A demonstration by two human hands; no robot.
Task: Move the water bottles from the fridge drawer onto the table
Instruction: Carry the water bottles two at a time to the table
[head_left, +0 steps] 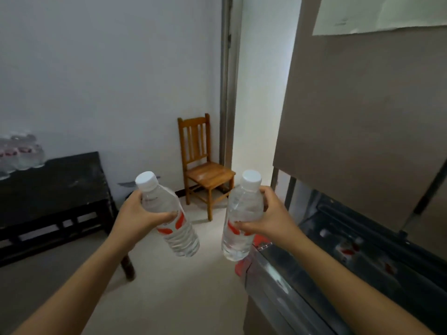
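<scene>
My left hand [140, 215] grips a clear water bottle [180, 235] with a white cap and red label, tilted with its cap up and to the left. My right hand [271, 218] grips a second such bottle [239, 218], held almost upright. Both bottles hang in the air over the pale floor, between the black table [55, 187] on the left and the open fridge drawer [350, 252] at the lower right. Several more bottles [348, 247] lie blurred inside the drawer. Several bottles [20, 153] stand on the table's far left end.
A wooden chair [205, 165] stands in the corner by a door frame [227, 93]. The fridge's brown upper door [362, 117] fills the right side. Something red [242, 267] lies on the floor by the drawer's front. Pale floor stretches between table and fridge.
</scene>
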